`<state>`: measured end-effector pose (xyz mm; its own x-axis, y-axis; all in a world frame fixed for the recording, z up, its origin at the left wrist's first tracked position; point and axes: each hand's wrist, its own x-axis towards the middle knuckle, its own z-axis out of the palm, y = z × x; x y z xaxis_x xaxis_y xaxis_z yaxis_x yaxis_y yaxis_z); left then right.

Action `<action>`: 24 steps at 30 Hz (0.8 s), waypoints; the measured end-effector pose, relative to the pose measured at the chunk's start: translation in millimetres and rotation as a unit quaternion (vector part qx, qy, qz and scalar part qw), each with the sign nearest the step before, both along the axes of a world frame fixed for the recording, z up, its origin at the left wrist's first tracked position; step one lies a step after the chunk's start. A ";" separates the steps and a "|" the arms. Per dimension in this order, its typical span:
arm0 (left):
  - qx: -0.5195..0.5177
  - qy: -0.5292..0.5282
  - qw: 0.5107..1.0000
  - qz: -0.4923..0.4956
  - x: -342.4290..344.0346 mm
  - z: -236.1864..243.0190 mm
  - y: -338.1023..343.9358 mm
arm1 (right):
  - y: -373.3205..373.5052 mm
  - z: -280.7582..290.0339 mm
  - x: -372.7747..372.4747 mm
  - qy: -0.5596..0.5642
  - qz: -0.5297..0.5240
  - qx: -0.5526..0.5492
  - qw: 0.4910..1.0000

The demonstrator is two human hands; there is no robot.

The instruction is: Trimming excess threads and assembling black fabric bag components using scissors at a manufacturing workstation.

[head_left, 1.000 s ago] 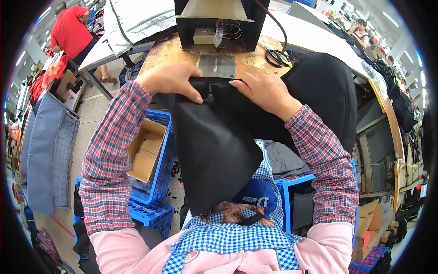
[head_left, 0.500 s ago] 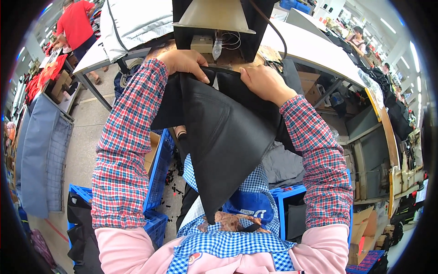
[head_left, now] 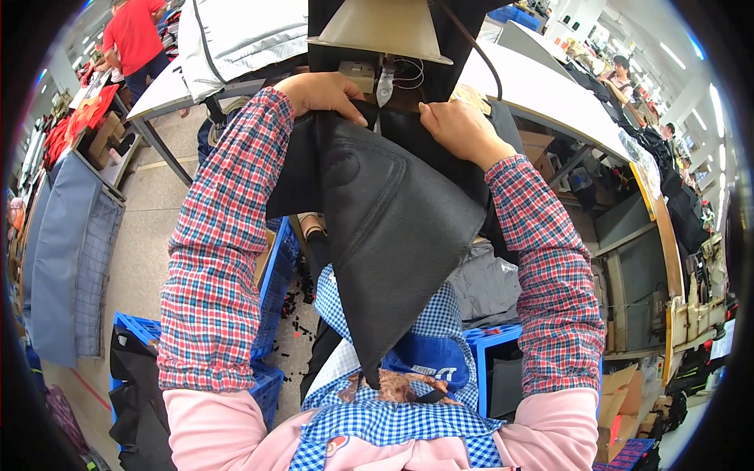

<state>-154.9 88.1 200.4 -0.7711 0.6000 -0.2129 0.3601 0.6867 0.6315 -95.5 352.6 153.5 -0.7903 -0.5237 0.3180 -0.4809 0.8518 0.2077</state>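
A black, leather-like piece of material [head_left: 393,212] hangs from both my hands, its lower part narrowing to a point above my lap. Curved seam-like creases and a rounded bulge show on its upper left. My left hand [head_left: 323,93] pinches the top edge, thumb in front and fingers behind. To its right, my right hand [head_left: 465,132] grips the same edge, its fingers curled and partly hidden. A small pale strip shows at the edge between the hands. Just beyond them hang a cone-shaped beige lampshade [head_left: 381,30] and a clear bulb [head_left: 385,85].
White tabletops flank the lamp, with silvery-white fabric [head_left: 243,39] on the left one. Blue crates [head_left: 275,275] stand low at both sides; dark pieces [head_left: 137,392] hang over the left one. A person in red [head_left: 135,39] stands far left, another person [head_left: 620,78] far right.
Both hands keep their grip at the edge. The black material has shifted slightly, and a rounded bulge now shows on its upper left. The view has moved a little.
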 end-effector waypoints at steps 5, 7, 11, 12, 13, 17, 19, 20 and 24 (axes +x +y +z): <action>-0.009 0.049 0.999 -0.009 3.9 3.7 6.9 | 6.8 0.3 -0.4 0.044 0.008 -0.020 0.999; -0.010 0.053 0.998 -0.010 -1.6 1.2 3.3 | 0.6 4.2 1.6 0.024 -0.005 -0.051 0.998; -0.009 0.086 0.996 -0.014 -11.1 -4.7 4.8 | -0.9 5.3 1.2 0.005 -0.023 -0.095 0.995; -0.009 0.086 0.996 -0.012 -13.1 -5.5 4.0 | -2.3 6.0 0.8 0.005 -0.022 -0.095 0.995; -0.009 0.080 0.997 -0.012 -15.1 -6.1 2.8 | -4.0 6.6 0.4 -0.002 -0.032 -0.099 0.995; -0.017 0.095 0.995 -0.024 -16.8 -5.8 5.7 | 2.0 2.2 -4.2 0.017 -0.032 -0.066 0.997; -0.017 0.095 0.995 -0.026 -15.7 -3.4 7.1 | 2.9 3.6 -4.8 0.011 -0.039 -0.067 0.997; -0.017 0.096 0.995 -0.027 -14.9 -2.7 8.3 | 4.1 4.2 -4.5 0.006 -0.046 -0.069 0.997; -0.013 0.095 0.995 -0.037 -20.8 -5.6 2.8 | -8.7 15.0 4.5 0.005 -0.056 -0.066 0.996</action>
